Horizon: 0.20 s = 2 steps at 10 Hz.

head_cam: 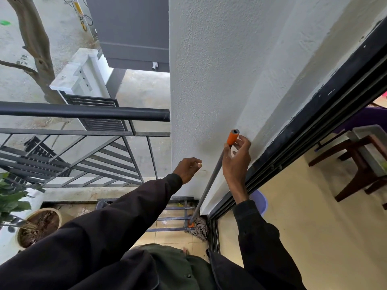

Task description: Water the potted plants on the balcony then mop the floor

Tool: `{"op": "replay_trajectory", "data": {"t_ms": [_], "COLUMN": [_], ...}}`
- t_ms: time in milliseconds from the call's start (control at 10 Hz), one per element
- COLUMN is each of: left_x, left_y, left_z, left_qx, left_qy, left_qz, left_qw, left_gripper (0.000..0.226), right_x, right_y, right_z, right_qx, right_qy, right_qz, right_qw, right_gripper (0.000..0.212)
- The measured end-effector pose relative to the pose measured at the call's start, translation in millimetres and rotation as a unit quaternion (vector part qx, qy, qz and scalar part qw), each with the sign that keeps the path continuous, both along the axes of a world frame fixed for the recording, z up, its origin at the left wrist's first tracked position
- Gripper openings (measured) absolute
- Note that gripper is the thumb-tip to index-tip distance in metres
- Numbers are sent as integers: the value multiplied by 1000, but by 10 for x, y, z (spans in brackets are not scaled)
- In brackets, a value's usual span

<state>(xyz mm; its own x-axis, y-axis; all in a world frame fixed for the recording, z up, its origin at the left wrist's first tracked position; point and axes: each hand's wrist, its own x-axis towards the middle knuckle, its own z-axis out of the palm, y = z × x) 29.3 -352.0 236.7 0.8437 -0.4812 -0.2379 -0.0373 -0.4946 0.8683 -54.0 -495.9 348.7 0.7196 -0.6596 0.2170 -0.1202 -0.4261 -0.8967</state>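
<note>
The potted plant (39, 227) sits at the floor's (171, 239) left edge by the railing. The left hand (187, 169) reaches toward the wall (209, 80), fingers loosely curled and apparently empty. The mop (211, 181) leans on the wall, its head in the floor's corner beside the door track. The right hand (236, 162) grips the handle just under the orange cap, likely to lift it for mopping.
</note>
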Motion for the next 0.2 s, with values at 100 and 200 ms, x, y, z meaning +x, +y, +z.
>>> {"op": "replay_trajectory", "data": {"t_ms": [100, 200], "left_x": [2, -8], "left_y": [98, 251], "left_z": [84, 304], "left_qx": [-11, -23], "left_qy": [-19, -48], "left_qz": [-5, -11], "left_qw": [1000, 999], "left_gripper": [32, 32], "right_x": [-94, -170], "right_y": [68, 201], "right_z": [52, 135], "right_qx": [-31, -71], "right_qy": [-15, -37], "right_qz": [-31, -56], "right_qw": [999, 995], "right_gripper": [47, 40]}}
